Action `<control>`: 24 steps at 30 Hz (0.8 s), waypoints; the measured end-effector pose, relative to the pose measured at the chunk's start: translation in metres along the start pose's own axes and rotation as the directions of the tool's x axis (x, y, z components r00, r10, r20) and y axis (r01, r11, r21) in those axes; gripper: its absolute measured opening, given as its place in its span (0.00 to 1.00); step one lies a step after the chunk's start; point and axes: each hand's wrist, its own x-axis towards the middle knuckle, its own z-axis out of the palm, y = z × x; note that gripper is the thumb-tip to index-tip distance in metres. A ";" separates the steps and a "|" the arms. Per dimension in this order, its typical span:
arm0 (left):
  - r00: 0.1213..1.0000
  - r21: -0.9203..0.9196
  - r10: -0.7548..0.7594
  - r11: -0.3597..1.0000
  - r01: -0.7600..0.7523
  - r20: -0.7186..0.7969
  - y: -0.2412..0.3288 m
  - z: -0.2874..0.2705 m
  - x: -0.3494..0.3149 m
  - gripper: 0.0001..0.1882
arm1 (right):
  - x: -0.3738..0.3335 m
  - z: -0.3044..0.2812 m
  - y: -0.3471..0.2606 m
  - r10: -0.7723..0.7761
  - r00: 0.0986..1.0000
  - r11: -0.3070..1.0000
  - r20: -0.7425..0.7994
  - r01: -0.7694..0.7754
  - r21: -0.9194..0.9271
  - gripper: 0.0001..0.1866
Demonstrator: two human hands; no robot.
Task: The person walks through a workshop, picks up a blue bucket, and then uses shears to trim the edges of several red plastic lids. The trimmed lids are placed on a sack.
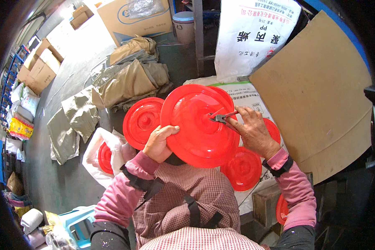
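My left hand is closed on the left rim of a large round red plastic lid, thumb on top and fingers hidden underneath. The lid is held up over my lap, tilted a little. My right hand is wrapped round the red handles of a pair of cutting pliers. Their metal jaws are at the raised knob in the lid's middle, by a thin red stub. Whether the jaws touch the stub I cannot tell. Behind the held lid, the edge of another red lid shows.
More red lids lie around: one to the left, one lower right, one in a white bag. A cardboard sheet leans at the right, beside a white printed sack. Folded tan sacks lie on the floor.
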 end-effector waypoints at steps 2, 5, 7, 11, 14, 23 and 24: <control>1.000 0.056 0.003 0.998 -0.002 -0.018 0.001 -0.002 0.004 0.21 | 0.000 0.005 -0.002 0.005 1.000 1.000 -0.005 -0.005 0.018 0.29; 0.999 0.072 -0.020 0.997 0.023 -0.031 0.005 -0.004 0.008 0.20 | -0.001 0.018 -0.004 0.020 0.999 0.992 -0.029 -0.016 0.124 0.23; 0.999 0.083 -0.010 0.996 0.014 -0.045 0.006 -0.004 0.009 0.18 | -0.001 0.030 -0.006 0.043 0.999 0.972 -0.029 -0.035 0.233 0.18; 0.990 0.373 0.137 0.921 -0.113 -0.040 -0.004 0.005 0.018 0.14 | 0.001 0.060 -0.021 0.223 0.969 0.826 0.108 -0.246 0.507 0.11; 0.967 0.766 0.250 0.611 -0.200 0.053 -0.022 0.017 0.033 0.20 | 0.010 0.080 -0.044 0.388 0.906 0.636 0.172 -0.398 0.661 0.12; 0.926 0.932 0.322 -0.354 -0.073 0.195 -0.061 0.016 0.077 0.34 | 0.053 0.112 -0.058 0.285 0.616 -0.509 0.735 -0.553 0.660 0.14; 0.925 0.924 0.310 -0.371 -0.094 0.219 -0.060 0.011 0.080 0.33 | 0.054 0.116 -0.057 0.271 0.585 -0.576 0.764 -0.538 0.616 0.15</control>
